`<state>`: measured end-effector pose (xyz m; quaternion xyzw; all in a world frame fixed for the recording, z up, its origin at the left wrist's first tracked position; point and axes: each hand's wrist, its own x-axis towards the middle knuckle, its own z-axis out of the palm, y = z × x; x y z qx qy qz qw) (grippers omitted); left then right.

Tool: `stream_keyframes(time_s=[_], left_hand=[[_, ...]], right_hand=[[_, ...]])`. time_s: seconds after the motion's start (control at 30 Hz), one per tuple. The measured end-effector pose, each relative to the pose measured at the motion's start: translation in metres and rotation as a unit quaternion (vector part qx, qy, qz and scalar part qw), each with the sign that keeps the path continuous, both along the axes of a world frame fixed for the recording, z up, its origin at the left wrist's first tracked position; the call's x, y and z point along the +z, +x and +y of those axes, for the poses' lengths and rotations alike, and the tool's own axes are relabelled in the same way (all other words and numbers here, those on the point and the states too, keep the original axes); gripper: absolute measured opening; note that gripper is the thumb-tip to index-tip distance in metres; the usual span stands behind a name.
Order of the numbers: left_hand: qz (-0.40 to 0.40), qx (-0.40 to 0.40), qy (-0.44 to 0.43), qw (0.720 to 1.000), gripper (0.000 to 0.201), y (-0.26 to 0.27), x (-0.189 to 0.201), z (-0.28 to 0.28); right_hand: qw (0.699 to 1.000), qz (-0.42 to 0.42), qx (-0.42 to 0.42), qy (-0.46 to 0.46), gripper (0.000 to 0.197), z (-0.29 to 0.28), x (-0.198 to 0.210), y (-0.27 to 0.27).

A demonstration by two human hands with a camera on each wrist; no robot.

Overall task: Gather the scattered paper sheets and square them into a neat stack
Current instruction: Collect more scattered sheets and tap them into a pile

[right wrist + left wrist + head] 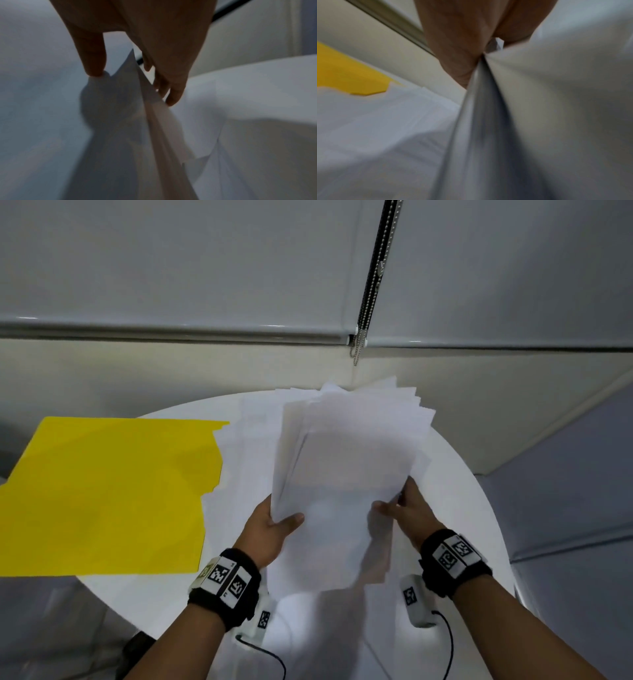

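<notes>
A fanned bundle of white paper sheets point(349, 446) is lifted above the round white table point(472, 508), its far edges uneven. My left hand point(274, 522) grips the bundle's near left corner, thumb on top. My right hand point(404, 508) pinches the near right edge between thumb and fingers. In the left wrist view the sheets' edges point(479, 121) run down from my left hand point(471, 56). The right wrist view shows my right hand point(133, 83) with the thumb on the sheets point(123, 121) and fingers behind them. More white sheets point(250, 440) lie flat on the table beneath.
A yellow sheet point(106, 491) lies at the left, overhanging the table's edge. A grey wall with a roller blind and its bead chain point(370, 289) stands behind the table. A grey floor point(565, 491) shows at the right.
</notes>
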<state>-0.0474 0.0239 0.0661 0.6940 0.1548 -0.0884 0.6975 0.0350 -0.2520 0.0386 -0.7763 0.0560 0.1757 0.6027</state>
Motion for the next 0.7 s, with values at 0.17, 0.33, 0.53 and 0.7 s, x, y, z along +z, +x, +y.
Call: stream_keyframes(time_s=[0.17, 0.33, 0.53, 0.7], left_hand=[[-0.082, -0.007, -0.038, 0.996, 0.031, 0.014, 0.054, -0.005], [-0.130, -0.003, -0.076, 0.989, 0.043, 0.012, 0.073, -0.003], [-0.131, -0.006, -0.116, 0.985, 0.047, 0.005, 0.080, -0.001], [-0.074, 0.012, -0.119, 0.990, 0.060, -0.001, 0.055, 0.012]], right_hand=[[0.986, -0.044, -0.011, 0.159, 0.095, -0.025, 0.060, -0.001], [0.981, -0.029, 0.051, 0.184, 0.063, -0.039, 0.084, -0.016], [0.966, 0.152, -0.099, 0.182, 0.080, -0.040, 0.059, -0.034], [0.943, 0.287, -0.096, 0.142, 0.076, -0.048, 0.021, -0.068]])
